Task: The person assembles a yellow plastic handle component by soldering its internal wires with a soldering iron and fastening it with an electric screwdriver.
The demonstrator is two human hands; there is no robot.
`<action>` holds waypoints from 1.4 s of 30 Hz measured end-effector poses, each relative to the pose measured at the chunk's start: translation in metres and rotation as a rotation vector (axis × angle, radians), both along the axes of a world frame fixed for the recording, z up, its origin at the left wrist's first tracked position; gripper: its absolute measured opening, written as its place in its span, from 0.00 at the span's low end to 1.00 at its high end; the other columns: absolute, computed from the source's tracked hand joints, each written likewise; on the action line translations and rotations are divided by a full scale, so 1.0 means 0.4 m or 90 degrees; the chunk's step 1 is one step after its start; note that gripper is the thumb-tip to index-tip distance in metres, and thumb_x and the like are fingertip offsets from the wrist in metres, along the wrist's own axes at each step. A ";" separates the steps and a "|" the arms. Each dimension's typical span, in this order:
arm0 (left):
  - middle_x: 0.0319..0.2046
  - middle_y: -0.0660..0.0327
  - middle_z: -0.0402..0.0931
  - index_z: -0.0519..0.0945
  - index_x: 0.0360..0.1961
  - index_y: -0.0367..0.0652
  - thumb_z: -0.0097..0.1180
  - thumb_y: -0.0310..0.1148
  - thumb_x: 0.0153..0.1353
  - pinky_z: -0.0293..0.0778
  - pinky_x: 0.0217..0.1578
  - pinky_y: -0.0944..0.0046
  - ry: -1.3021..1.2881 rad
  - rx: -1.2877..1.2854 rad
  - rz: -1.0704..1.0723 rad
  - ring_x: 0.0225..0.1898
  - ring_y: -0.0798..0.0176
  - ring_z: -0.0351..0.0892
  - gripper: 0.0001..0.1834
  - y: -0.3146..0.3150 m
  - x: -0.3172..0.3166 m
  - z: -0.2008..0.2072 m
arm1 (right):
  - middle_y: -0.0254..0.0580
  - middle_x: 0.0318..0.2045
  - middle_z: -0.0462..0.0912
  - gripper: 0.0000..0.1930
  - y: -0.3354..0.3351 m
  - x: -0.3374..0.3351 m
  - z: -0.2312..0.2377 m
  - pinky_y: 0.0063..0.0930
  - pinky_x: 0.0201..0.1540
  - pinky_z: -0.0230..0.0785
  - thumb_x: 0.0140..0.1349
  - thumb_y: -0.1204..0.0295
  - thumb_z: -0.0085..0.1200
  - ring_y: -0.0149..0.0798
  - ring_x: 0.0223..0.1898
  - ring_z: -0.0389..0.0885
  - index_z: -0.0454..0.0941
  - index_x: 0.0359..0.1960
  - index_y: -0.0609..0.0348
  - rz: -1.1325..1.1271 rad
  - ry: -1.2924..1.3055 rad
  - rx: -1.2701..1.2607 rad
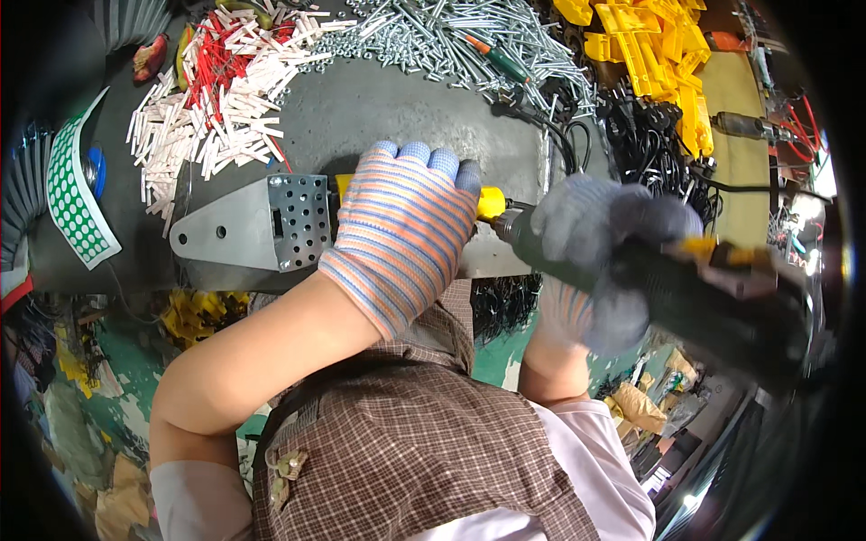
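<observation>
In a striped glove, my left hand [406, 216] is closed around the yellow handle [492, 204] of a tool lying on the bench. To the hand's left are the tool's perforated metal housing [302, 224] and tapered grey plate [221, 233] with two holes. My right hand [577, 221], gloved and blurred by motion, grips a dark power screwdriver [713, 311]. Its narrow front end points at the right end of the yellow handle; whether the bit touches a screw there I cannot tell. Most of the handle is hidden under my left hand.
White and red sleeved pieces [212, 117] lie piled at the far left. Behind are heaped long screws [424, 41] and a screwdriver [492, 56]. Yellow plastic shells [654, 54] and black cables [645, 135] crowd the right. A sheet of green round stickers [77, 189] hangs at left.
</observation>
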State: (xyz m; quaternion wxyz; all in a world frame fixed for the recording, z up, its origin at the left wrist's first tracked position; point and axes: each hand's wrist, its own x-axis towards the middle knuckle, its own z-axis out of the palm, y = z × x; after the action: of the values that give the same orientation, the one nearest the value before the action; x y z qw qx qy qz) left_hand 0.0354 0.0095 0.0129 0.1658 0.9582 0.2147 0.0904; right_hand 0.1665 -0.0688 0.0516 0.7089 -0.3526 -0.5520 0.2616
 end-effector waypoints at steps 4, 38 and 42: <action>0.40 0.56 0.76 0.76 0.54 0.42 0.64 0.39 0.49 0.68 0.47 0.56 -0.094 -0.055 0.017 0.44 0.55 0.75 0.29 0.018 -0.018 0.002 | 0.29 0.20 0.72 0.28 -0.032 0.045 0.053 0.35 0.29 0.66 0.58 0.58 0.58 0.36 0.21 0.71 0.67 0.58 0.50 -0.028 -0.042 -0.117; 0.43 0.56 0.73 0.76 0.34 0.44 0.61 0.37 0.43 0.75 0.49 0.46 -0.426 0.052 -0.040 0.49 0.49 0.75 0.16 -0.042 -0.226 -0.117 | 0.45 0.29 0.76 0.22 0.193 -0.150 0.057 0.38 0.38 0.70 0.65 0.64 0.42 0.40 0.32 0.75 0.69 0.54 0.69 0.121 -0.067 -0.077; 0.45 0.54 0.73 0.76 0.41 0.42 0.59 0.36 0.46 0.71 0.54 0.47 -0.399 0.081 -0.025 0.52 0.47 0.73 0.19 -0.017 -0.185 -0.101 | 0.32 0.25 0.68 0.15 0.075 -0.107 0.143 0.34 0.34 0.65 0.57 0.56 0.52 0.35 0.30 0.67 0.66 0.26 0.53 -0.009 0.061 -0.161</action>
State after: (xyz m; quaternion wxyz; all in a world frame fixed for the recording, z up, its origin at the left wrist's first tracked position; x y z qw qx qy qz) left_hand -0.0387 0.0028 -0.0276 0.1650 0.8963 0.1286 0.3911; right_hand 0.1237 -0.0388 0.1088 0.6861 -0.4302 -0.4776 0.3409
